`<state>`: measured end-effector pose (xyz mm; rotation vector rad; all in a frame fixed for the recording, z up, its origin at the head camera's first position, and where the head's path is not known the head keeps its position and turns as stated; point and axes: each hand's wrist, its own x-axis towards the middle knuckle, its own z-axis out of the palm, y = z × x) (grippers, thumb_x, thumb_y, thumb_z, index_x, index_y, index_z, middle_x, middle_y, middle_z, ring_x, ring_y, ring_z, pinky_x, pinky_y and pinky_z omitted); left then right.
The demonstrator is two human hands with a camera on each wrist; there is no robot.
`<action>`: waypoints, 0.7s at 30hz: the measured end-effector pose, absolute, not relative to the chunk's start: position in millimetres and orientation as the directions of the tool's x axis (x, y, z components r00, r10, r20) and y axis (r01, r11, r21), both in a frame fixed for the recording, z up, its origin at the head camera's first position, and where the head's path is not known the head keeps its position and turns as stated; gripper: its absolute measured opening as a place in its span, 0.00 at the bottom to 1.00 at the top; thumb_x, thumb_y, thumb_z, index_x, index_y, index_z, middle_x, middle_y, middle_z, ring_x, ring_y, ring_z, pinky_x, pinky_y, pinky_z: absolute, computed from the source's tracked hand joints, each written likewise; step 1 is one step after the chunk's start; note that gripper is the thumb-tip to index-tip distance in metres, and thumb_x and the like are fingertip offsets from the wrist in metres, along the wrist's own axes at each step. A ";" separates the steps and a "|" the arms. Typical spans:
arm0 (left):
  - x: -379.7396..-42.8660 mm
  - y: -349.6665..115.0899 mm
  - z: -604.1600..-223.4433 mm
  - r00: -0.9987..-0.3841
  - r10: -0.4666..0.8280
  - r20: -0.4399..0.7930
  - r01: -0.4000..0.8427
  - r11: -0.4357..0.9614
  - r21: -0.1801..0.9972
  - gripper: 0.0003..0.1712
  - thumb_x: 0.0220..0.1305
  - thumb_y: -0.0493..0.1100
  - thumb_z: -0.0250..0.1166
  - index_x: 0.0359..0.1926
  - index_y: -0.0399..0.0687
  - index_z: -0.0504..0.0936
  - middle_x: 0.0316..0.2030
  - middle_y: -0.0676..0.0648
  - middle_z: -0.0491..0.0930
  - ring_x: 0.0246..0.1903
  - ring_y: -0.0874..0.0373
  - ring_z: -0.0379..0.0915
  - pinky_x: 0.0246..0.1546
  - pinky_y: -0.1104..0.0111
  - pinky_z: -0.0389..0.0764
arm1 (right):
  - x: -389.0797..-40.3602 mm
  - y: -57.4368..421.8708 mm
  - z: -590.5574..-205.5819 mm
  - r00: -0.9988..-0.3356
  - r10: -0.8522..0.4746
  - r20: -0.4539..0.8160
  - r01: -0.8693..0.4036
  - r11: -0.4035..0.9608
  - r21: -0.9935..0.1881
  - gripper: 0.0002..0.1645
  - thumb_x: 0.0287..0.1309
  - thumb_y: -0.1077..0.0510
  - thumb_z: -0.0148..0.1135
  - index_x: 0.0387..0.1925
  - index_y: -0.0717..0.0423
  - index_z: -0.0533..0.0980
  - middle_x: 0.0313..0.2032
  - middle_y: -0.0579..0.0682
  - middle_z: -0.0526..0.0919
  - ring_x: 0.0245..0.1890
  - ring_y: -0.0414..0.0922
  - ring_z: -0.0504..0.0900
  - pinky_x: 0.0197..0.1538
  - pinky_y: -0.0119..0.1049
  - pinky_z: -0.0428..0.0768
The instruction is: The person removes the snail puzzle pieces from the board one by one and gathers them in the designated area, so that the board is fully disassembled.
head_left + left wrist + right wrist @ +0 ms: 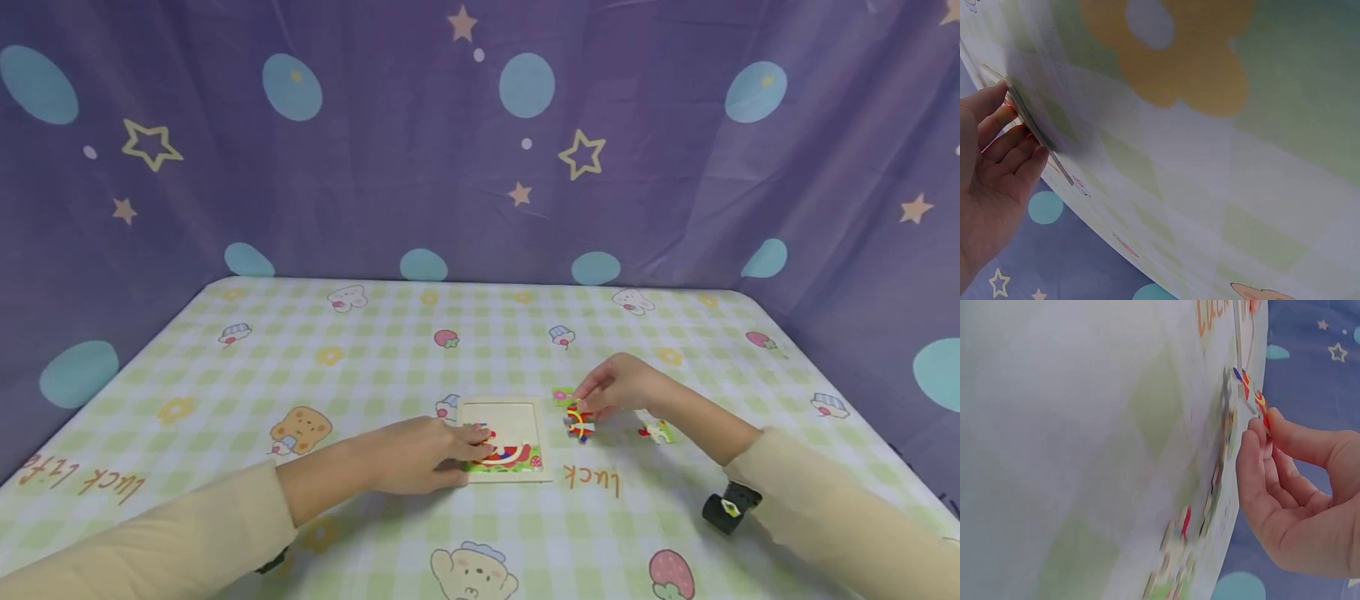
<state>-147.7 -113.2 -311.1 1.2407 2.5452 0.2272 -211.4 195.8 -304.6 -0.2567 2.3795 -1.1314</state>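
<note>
A square wooden puzzle tray [546,454] lies on the table, with colourful pieces fitted along its lower part and pale bare wood above them. My left hand [420,454] holds the tray at its left side, some fingertips over the pieces; in the left wrist view the fingers [1013,153] meet the tray's edge. To the right of the tray, my right hand [618,385] pinches a red and yellow puzzle piece [1262,407] between thumb and fingers. Another red, yellow and blue puzzle piece [1245,384] shows right beside it in the right wrist view.
A green puzzle piece with a pink flower [562,397] lies by the right hand's fingertips. More loose pieces [660,431] lie under and beyond the right wrist. A checked cloth [375,350] covers the table; a purple curtain [420,167] hangs behind it.
</note>
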 end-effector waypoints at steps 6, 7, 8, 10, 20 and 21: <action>-148.2 -113.9 -312.1 -0.584 0.788 -0.197 0.737 0.616 0.279 0.25 0.69 0.48 0.58 0.66 0.53 0.71 0.70 0.51 0.65 0.69 0.53 0.63 0.67 0.57 0.70 | -209.7 212.8 -304.4 -0.880 -0.314 -0.356 0.057 0.674 -0.736 0.13 0.51 0.60 0.71 0.37 0.65 0.83 0.27 0.48 0.89 0.26 0.38 0.85 0.37 0.35 0.86; -148.3 -113.9 -312.4 -0.583 0.789 -0.195 0.738 0.615 0.278 0.25 0.69 0.48 0.58 0.66 0.53 0.72 0.70 0.51 0.65 0.69 0.54 0.63 0.67 0.57 0.70 | -209.2 214.7 -304.6 -0.883 -0.305 -0.357 0.061 0.678 -0.732 0.13 0.51 0.60 0.71 0.38 0.65 0.83 0.27 0.48 0.89 0.26 0.38 0.85 0.38 0.36 0.86; -148.4 -113.9 -312.7 -0.583 0.789 -0.194 0.739 0.614 0.278 0.25 0.69 0.48 0.58 0.65 0.53 0.72 0.70 0.51 0.65 0.69 0.54 0.63 0.67 0.58 0.70 | -208.6 216.4 -304.8 -0.885 -0.299 -0.356 0.061 0.684 -0.727 0.13 0.51 0.61 0.71 0.38 0.66 0.83 0.27 0.48 0.88 0.26 0.39 0.86 0.38 0.37 0.86; -148.7 -113.8 -313.2 -0.582 0.790 -0.192 0.740 0.612 0.277 0.25 0.69 0.48 0.58 0.65 0.53 0.72 0.70 0.51 0.65 0.69 0.54 0.63 0.66 0.58 0.70 | -207.3 219.4 -305.3 -0.888 -0.286 -0.359 0.063 0.698 -0.713 0.13 0.51 0.62 0.71 0.37 0.66 0.83 0.26 0.47 0.88 0.25 0.39 0.86 0.37 0.37 0.86; -149.3 -114.2 -313.9 -0.583 0.789 -0.191 0.736 0.613 0.286 0.25 0.69 0.48 0.58 0.65 0.53 0.72 0.69 0.51 0.65 0.68 0.53 0.63 0.66 0.57 0.71 | -202.5 228.4 -308.5 -0.905 -0.261 -0.336 0.021 0.761 -0.648 0.08 0.48 0.62 0.73 0.31 0.62 0.84 0.26 0.49 0.88 0.24 0.40 0.85 0.34 0.36 0.86; -149.3 -114.2 -313.7 -0.583 0.789 -0.192 0.735 0.613 0.288 0.25 0.69 0.48 0.58 0.65 0.53 0.72 0.69 0.51 0.65 0.68 0.53 0.63 0.66 0.57 0.71 | -201.6 228.8 -308.4 -0.909 -0.266 -0.322 0.005 0.763 -0.647 0.08 0.48 0.62 0.73 0.31 0.62 0.85 0.26 0.49 0.88 0.24 0.40 0.86 0.33 0.35 0.86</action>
